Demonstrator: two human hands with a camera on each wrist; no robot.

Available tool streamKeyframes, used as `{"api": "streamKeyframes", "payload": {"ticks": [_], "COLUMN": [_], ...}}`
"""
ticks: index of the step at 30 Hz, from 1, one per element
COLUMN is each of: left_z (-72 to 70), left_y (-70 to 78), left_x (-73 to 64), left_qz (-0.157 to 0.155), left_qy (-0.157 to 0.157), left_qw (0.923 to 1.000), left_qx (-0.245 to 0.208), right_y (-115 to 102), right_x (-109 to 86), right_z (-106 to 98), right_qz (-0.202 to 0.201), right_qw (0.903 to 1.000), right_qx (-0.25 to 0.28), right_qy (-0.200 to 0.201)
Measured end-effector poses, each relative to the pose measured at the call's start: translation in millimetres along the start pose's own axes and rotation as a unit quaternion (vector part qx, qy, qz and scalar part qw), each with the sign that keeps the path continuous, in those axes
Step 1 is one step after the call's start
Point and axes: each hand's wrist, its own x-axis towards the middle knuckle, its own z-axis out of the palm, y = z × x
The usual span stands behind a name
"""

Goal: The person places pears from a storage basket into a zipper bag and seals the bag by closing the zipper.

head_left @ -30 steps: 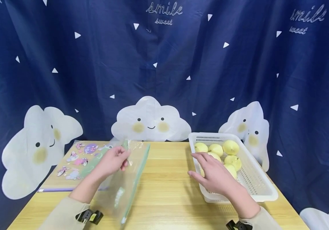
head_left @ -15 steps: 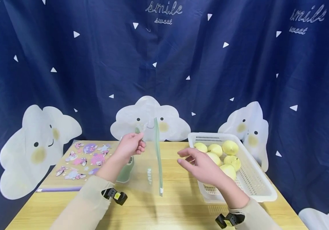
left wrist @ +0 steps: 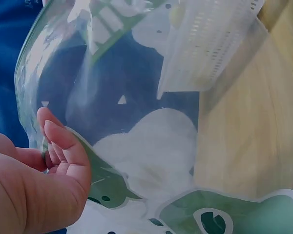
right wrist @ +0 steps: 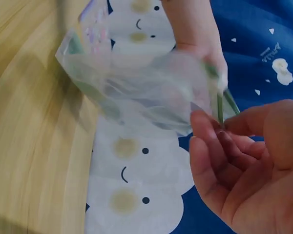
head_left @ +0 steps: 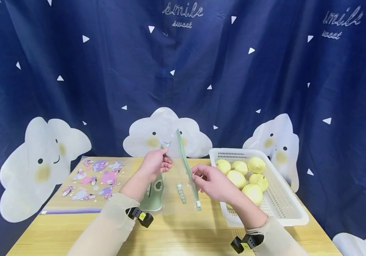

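Between my hands hangs a clear zip bag point(head_left: 173, 192) with green cartoon prints and a green zipper strip point(head_left: 187, 165). My left hand point(head_left: 155, 164) pinches the bag's plastic between thumb and fingers, its other fingers curled. At the zipper edge, my right hand point(head_left: 213, 181) pinches the strip between thumb and forefinger; the right wrist view shows the fingertips point(right wrist: 224, 127) meeting there. In the left wrist view the bag's film point(left wrist: 122, 78) spreads out beyond the left hand point(left wrist: 44, 180), with a green printed figure near the bottom.
A white perforated basket point(head_left: 285, 199) holding several yellow lemons point(head_left: 252, 193) stands right of my right hand. Another clear zip bag point(head_left: 87, 181), with pink and purple prints and a purple zipper, lies flat on the wooden table at left. A dark blue curtain hangs behind.
My left hand has lifted the green zip bag off the left side and carried it right, turning it upright. My right hand has moved left from above the basket and taken the zipper edge.
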Motion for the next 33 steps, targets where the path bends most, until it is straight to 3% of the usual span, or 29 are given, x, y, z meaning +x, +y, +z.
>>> {"api": "streamKeyframes", "payload": {"ticks": [3, 6, 11, 13, 21, 28, 33], "left_z": [0.5, 0.1, 3.7, 6.7, 12.7, 14.6, 21.9], "left_y": [-0.4, -1.6, -1.7, 0.2, 6.1, 13.0, 26.1], "left_x": [0.1, 0.7, -2.7, -5.1, -8.1, -8.0, -11.2], "left_qz": [-0.001, 0.011, 0.064, 0.080, 0.081, 0.110, 0.103], "left_qy": [-0.008, -0.006, 0.033, 0.033, -0.038, -0.057, -0.074], "left_qw": [1.0000, 0.9996, 0.9932, 0.9907, 0.9860, 0.9828, 0.9838], "left_qx": [-0.004, 0.026, 0.092, 0.105, 0.140, 0.137, 0.127], "right_y": [0.2, 0.1, -0.6, -1.2, -3.1, -6.1, -9.3], "right_x": [-0.9, -0.5, 3.8, 5.3, 6.6, 13.0, 22.1], "right_z": [0.6, 0.9, 2.9, 4.0, 7.0, 3.7, -3.1], "right_qz": [0.021, 0.050, 0.056, 0.052, 0.060, 0.086, 0.099], "right_qw": [0.9994, 0.9970, 0.9926, 0.9908, 0.9865, 0.9854, 0.9855], "right_qx": [-0.001, 0.010, -0.014, -0.033, -0.058, -0.065, -0.055], "right_qy": [0.026, 0.059, 0.107, 0.120, 0.141, 0.131, 0.126]}}
